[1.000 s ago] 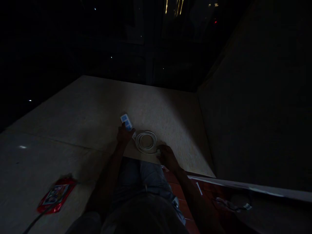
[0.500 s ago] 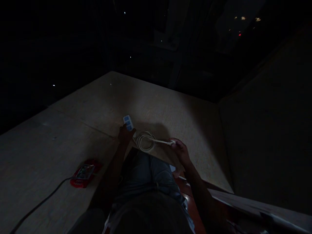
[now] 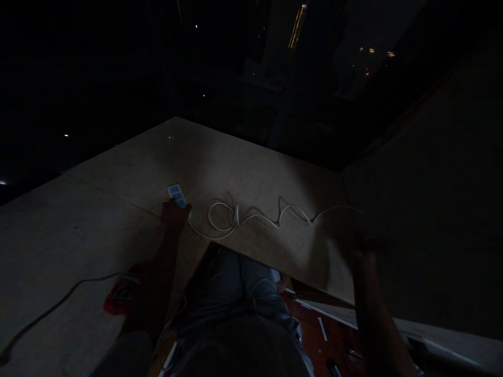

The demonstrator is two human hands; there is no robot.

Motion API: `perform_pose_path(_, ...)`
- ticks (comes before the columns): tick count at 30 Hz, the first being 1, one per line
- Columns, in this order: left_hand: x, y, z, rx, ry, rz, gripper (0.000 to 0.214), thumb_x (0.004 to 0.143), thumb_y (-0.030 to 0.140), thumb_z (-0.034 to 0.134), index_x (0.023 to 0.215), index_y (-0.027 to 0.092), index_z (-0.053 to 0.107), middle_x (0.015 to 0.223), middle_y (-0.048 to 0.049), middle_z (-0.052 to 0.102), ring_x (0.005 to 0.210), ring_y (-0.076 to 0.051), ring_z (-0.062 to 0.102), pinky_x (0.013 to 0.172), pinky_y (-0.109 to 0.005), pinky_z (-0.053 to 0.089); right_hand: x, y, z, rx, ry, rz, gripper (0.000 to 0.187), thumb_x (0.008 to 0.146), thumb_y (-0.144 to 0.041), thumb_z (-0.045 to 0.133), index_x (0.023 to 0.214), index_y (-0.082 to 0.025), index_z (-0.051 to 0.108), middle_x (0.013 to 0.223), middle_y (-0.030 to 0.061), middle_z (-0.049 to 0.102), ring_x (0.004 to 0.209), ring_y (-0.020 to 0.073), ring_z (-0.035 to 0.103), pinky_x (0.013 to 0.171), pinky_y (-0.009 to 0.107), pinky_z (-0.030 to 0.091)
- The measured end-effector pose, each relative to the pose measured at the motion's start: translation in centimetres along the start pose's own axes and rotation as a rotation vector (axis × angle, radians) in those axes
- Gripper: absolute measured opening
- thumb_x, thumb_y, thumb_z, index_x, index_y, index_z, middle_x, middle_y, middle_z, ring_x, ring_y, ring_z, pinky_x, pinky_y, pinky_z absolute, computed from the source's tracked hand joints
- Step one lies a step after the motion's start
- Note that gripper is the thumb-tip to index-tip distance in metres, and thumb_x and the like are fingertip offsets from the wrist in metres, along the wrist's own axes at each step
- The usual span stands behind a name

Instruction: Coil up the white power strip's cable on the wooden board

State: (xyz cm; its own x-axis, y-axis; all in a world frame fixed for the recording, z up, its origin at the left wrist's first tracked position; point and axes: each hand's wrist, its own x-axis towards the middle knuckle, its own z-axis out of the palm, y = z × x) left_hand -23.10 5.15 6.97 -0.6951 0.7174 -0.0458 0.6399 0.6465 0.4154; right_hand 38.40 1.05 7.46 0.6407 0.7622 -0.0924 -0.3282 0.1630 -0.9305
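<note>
Uncoiled now: your right hand (image 3: 362, 244) has hauled the white cable (image 3: 257, 215) rightward, grip unreadable in shadow. Your left hand (image 3: 174, 213) clamps the socket block (image 3: 177, 195). A hard tug could knot the looped part.

A dim carpentry workshop or fit-out site at night: bare plywood worktop (image 3: 255, 173) under the fingers (image 3: 175, 212), plywood panel (image 3: 432, 183) right of them, city lights (image 3: 369, 51) beyond.

Very dim. 1 soft pool of light falls on the middle of the bench (image 3: 243, 173); its left and right ends fade into shadow. Beyond its far edge, blackness with tiny glints.
</note>
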Motion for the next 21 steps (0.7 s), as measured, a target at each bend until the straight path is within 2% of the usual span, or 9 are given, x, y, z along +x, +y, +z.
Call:
perform_pose_path(2,0.5,0.0,0.0,0.036,0.023,0.002,0.063,0.076,0.050,0.060,0.126,0.013,0.054,0.126,-0.0224,0.055,0.112,-0.039,0.056,0.090,-0.052,0.047,0.2,-0.5,-0.7,0.008,0.010,0.036,0.020,0.086,-0.032,0.050,0.075,-0.023,0.064,0.085,0.0065,0.067,0.086,0.0196,0.068,0.073,0.036,0.060)
perform_pose_path(5,0.0,0.5,0.6,0.085,0.105,0.068,0.053,0.081,0.042,0.055,0.123,0.009,0.054,0.133,-0.0264,0.049,0.122,-0.041,0.047,0.096,-0.056,0.041,0.5,0.0,-0.7,0.015,0.022,0.122,0.018,0.084,-0.032,0.055,0.071,-0.023,0.062,0.075,0.0047,0.065,0.069,0.0169,0.067,0.063,0.032,0.060)
perform_pose_path(8,-1.8,1.6,1.2,0.051,0.178,0.236,0.052,0.085,0.039,0.051,0.128,0.010,0.051,0.143,-0.0257,0.040,0.135,-0.039,0.034,0.105,-0.055,0.033,-0.1,1.8,-0.2,-0.018,-0.001,0.309,0.020,0.083,-0.034,0.059,0.070,-0.021,0.061,0.067,0.0022,0.064,0.058,0.0135,0.063,0.054,0.027,0.057)
perform_pose_path(10,-3.6,2.6,1.5,-0.017,0.163,0.362,0.053,0.088,0.041,0.048,0.132,0.011,0.048,0.146,-0.0232,0.038,0.138,-0.035,0.031,0.110,-0.051,0.030,-1.6,3.5,0.4,-0.032,-0.018,0.387,0.021,0.083,-0.038,0.061,0.071,-0.020,0.061,0.066,0.0014,0.065,0.059,0.0133,0.064,0.054,0.027,0.057)
perform_pose_path(12,-5.7,3.8,1.7,-0.104,0.084,0.470,0.054,0.089,0.041,0.045,0.135,0.013,0.044,0.142,-0.0210,0.043,0.137,-0.031,0.036,0.111,-0.045,0.031,-3.6,5.1,1.0,-0.064,-0.065,0.366,0.023,0.079,-0.042,0.066,0.075,-0.020,0.062,0.069,0.0012,0.066,0.060,0.0138,0.065,0.056,0.028,0.057)
perform_pose_path(15,-9.6,5.5,1.9,-0.208,0.031,0.562,0.054,0.090,0.041,0.045,0.136,0.013,0.043,0.142,-0.0199,0.044,0.136,-0.030,0.037,0.112,-0.045,0.031,-6.7,6.7,2.1,-0.234,-0.172,0.229,0.034,0.068,-0.048,0.075,0.084,-0.019,0.065,0.078,0.0025,0.069,0.065,0.0171,0.067,0.060,0.033,0.057)
perform_pose_path(18,-13.9,7.1,2.5,-0.332,-0.037,0.763,0.053,0.090,0.041,0.046,0.136,0.014,0.043,0.143,-0.0181,0.044,0.138,-0.028,0.036,0.114,-0.045,0.031,-8.9,7.2,3.1,-0.361,-0.221,0.195,0.046,0.058,-0.049,0.081,0.088,-0.016,0.068,0.085,0.0061,0.071,0.072,0.0204,0.068,0.066,0.034,0.057)
perform_pose_path(21,-17.7,8.6,3.9,-0.411,-0.123,0.885,0.054,0.091,0.041,0.047,0.138,0.015,0.042,0.143,-0.0176,0.045,0.138,-0.027,0.037,0.113,-0.045,0.033,-10.0,6.8,3.8,-0.453,-0.275,0.170,0.045,0.061,-0.048,0.081,0.088,-0.014,0.070,0.090,0.0080,0.072,0.079,0.0214,0.067,0.072,0.034,0.055)
